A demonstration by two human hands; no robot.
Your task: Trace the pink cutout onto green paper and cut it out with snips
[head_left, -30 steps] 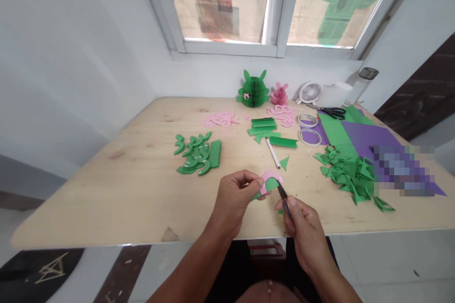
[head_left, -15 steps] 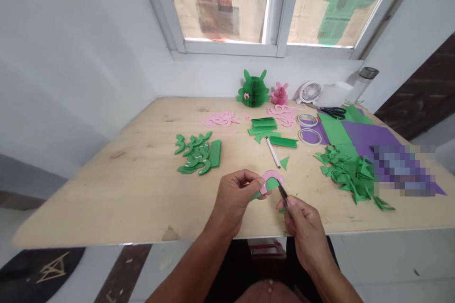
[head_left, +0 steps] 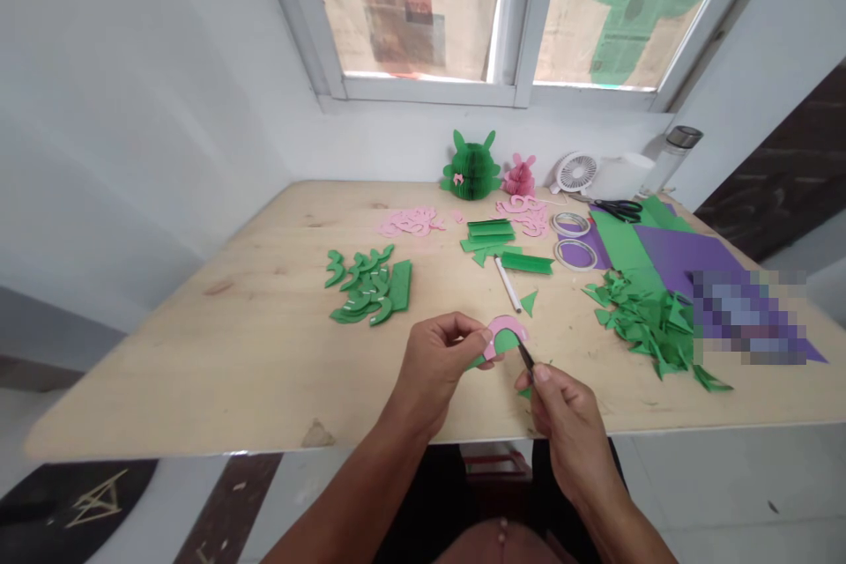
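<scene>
My left hand point(head_left: 440, 366) pinches a curved pink template point(head_left: 503, 328) laid over a green paper piece point(head_left: 506, 343), held just above the near edge of the wooden table point(head_left: 264, 344). My right hand point(head_left: 565, 423) grips small dark scissors point(head_left: 526, 359), whose blades meet the right end of the green piece under the pink arc. A small green offcut point(head_left: 527, 391) shows by my right fingers.
A pile of cut green curved pieces point(head_left: 368, 286) lies to the left. A white pen point(head_left: 508, 284), a green triangle point(head_left: 529, 302), folded green strips point(head_left: 489, 234), pink cutouts point(head_left: 410, 221), tape rolls point(head_left: 574, 253), green scraps point(head_left: 651, 322), purple sheets point(head_left: 680, 256), black scissors point(head_left: 621, 210) and paper figures point(head_left: 471, 166) lie beyond.
The scissors and my right hand have shifted slightly along the edge of the green piece. My left hand keeps its hold on the pink and green paper.
</scene>
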